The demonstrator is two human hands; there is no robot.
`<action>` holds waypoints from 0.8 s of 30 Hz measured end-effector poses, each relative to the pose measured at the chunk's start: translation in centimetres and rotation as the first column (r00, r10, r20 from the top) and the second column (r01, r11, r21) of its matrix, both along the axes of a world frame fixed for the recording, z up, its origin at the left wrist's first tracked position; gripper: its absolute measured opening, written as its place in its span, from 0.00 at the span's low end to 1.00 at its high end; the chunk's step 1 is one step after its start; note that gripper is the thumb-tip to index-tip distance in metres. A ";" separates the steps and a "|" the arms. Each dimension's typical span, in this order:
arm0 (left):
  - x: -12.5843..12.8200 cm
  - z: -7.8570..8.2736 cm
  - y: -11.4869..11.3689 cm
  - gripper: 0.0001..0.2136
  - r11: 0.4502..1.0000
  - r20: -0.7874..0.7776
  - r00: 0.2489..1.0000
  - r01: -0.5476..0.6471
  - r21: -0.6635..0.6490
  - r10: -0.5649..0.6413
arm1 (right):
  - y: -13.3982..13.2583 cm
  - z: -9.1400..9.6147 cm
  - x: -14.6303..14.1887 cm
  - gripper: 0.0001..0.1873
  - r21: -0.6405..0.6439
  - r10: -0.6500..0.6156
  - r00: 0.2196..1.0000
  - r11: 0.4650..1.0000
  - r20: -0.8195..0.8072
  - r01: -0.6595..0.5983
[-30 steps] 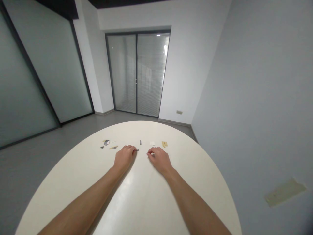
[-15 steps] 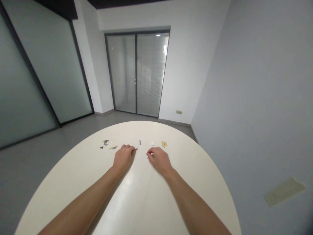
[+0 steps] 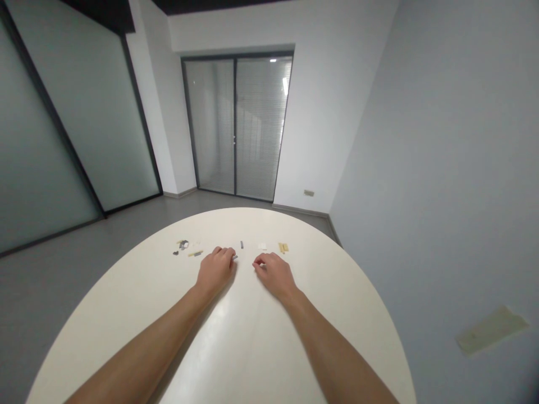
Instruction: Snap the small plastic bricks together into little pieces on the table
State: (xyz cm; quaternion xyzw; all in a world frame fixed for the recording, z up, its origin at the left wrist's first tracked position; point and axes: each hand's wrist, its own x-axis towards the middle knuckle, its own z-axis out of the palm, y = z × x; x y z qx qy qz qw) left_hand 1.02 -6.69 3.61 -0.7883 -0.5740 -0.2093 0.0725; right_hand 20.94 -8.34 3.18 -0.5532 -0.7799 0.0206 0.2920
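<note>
Both of my hands rest far out on a round cream table [image 3: 252, 342]. My left hand [image 3: 215, 270] is curled, its fingertips pinched on a tiny grey piece [image 3: 234, 257]. My right hand [image 3: 273, 274] is also curled, fingers pressed together over something too small to name. A small dark grey piece [image 3: 241, 244] lies just beyond the gap between the hands. A white piece [image 3: 262, 246] and tan pieces [image 3: 283, 247] lie beyond my right hand.
A cluster of small grey and tan pieces [image 3: 185, 248] sits left of my left hand. The table's far edge curves just beyond them. Grey floor, frosted glass partitions [image 3: 84, 129], a sliding glass door [image 3: 238, 126] and a plain wall [image 3: 455, 168] surround the table.
My left hand has shifted slightly forward and to the right, toward the dark grey piece. My right hand has barely moved.
</note>
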 end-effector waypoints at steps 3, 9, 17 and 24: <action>0.0 -0.4 0.1 0.13 0.998 0.005 1.000 0.030 -0.054 -0.030 | 0.0 0.0 0.0 0.05 0.001 -0.002 1.000 1.000 0.002 0.002; 0.1 -1.4 0.4 0.15 0.992 0.065 0.996 0.069 -0.105 -0.063 | 0.0 0.0 0.0 0.06 -0.012 -0.013 1.000 1.000 0.013 0.013; 0.9 -1.1 0.9 0.21 0.976 0.120 0.990 0.096 -0.197 -0.074 | 0.1 0.1 0.0 0.06 -0.052 -0.012 1.000 0.999 0.016 0.013; 1.2 -1.3 1.7 0.27 0.964 0.192 0.979 0.119 -0.237 -0.074 | 0.0 0.2 0.0 0.06 -0.062 -0.012 1.000 0.998 0.019 0.013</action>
